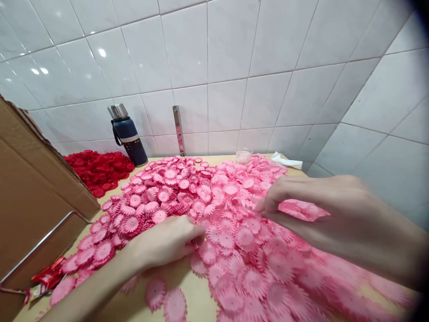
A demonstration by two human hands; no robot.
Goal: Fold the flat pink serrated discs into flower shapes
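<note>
A wide heap of pink petal discs [231, 228] with fringed edges and small centre holes covers the table. The discs are darker pink on the left and paler on the right. Low at the heap's front edge, my left hand [174, 237] is closed with its fingers curled under; whatever it grips is hidden. Over the paler discs, my right hand [321, 214] pinches thumb and forefinger together, with a blurred pale pink petal disc at the tips. A few loose discs [174, 305] lie on the bare tabletop below my left hand.
A cardboard box [40, 188] stands along the left. Behind it are red petal discs [100, 170] and a dark blue flask [130, 138]. A clear cup [244, 155] and white tissue [286, 161] sit at the back, before the tiled wall [228, 53]. Red wrappers [48, 275] lie front left.
</note>
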